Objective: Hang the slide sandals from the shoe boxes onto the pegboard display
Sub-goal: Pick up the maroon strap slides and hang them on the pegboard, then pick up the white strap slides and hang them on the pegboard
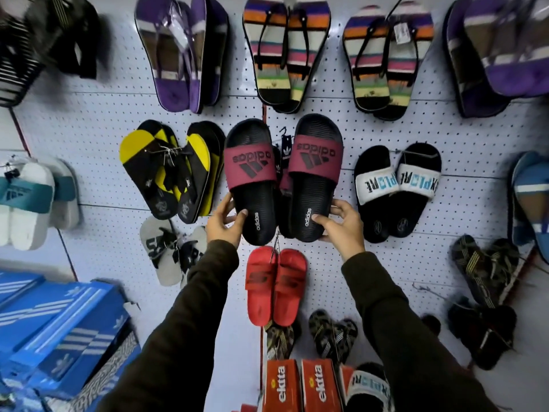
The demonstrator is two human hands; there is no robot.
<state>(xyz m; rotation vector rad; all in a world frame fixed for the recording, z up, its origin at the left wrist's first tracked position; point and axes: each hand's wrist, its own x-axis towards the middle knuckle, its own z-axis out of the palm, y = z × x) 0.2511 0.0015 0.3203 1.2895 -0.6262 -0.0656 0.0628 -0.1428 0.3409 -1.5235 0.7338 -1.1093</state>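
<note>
Head view: two hands hold up a pair of black slides with dark red straps in the middle of the white pegboard (pixel 386 129). Left hand (pixel 224 223) grips the heel of the left slide (pixel 251 179). Right hand (pixel 341 226) grips the heel of the right slide (pixel 313 176). Red slides (pixel 274 285) hang just below. Blue shoe boxes (pixel 56 328) sit at the bottom left corner.

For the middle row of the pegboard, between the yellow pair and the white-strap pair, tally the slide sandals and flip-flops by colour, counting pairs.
Yellow-and-black flip-flop pairs: 2
Black slide sandals with maroon adidas straps, held at the heels by the left hand and right hand: 1
Black slides with white lettered straps: 1
Total: 4 pairs
</note>
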